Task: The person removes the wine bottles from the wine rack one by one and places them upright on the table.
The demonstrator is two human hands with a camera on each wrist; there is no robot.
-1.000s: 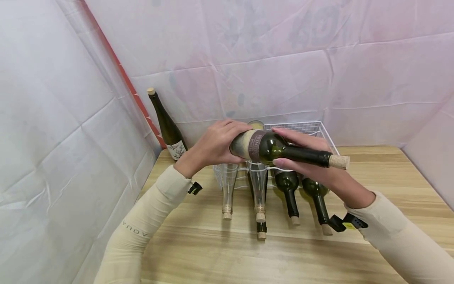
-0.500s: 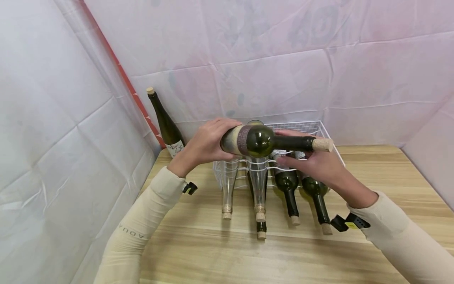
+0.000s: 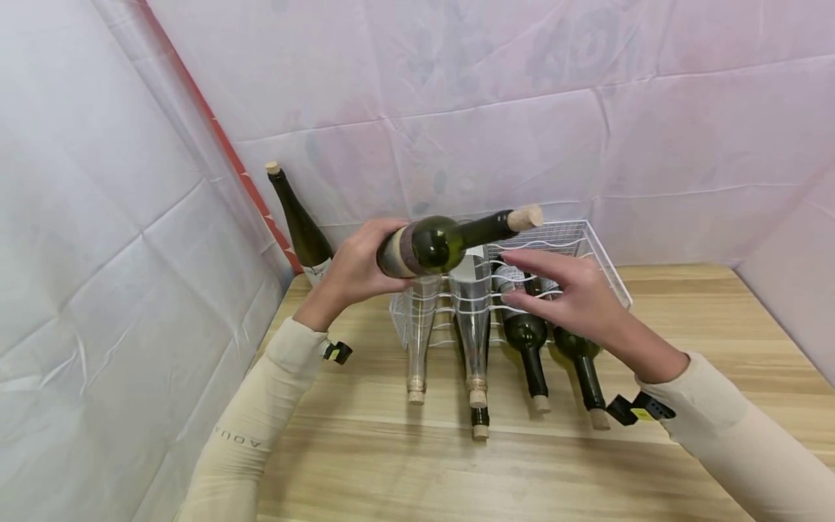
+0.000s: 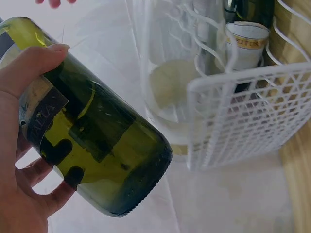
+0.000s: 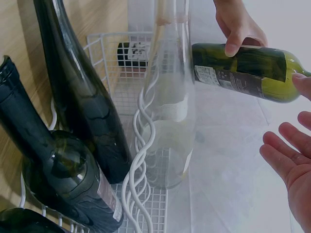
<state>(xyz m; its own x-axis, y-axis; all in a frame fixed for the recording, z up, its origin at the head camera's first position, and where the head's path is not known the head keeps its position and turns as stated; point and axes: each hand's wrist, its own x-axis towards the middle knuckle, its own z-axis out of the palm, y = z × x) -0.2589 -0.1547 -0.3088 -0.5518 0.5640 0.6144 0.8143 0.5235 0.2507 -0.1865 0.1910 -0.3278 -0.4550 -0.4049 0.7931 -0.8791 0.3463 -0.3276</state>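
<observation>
A green wine bottle (image 3: 437, 245) with a cork hangs above the wire rack, tilted with its neck up to the right. My left hand (image 3: 355, 264) grips it round the labelled body; in the left wrist view the thumb (image 4: 39, 60) lies over the label and the base faces the rack. My right hand (image 3: 574, 290) is held over the rack's right part, thumb and fingers spread apart with nothing between them. In the right wrist view its thumb (image 5: 302, 85) overlaps the bottle's shoulder; whether it touches I cannot tell.
The white wire rack (image 3: 607, 268) holds two clear bottles (image 3: 472, 319) and several dark green ones (image 3: 525, 333), corks toward me. Another dark bottle (image 3: 303, 232) leans at the back left against the fabric wall. All stand on a wooden table (image 3: 691, 319).
The left hand has carried the bottle to the left, its neck swinging upward. My right hand, earlier around the bottle, has come away from it and stays over the rack.
</observation>
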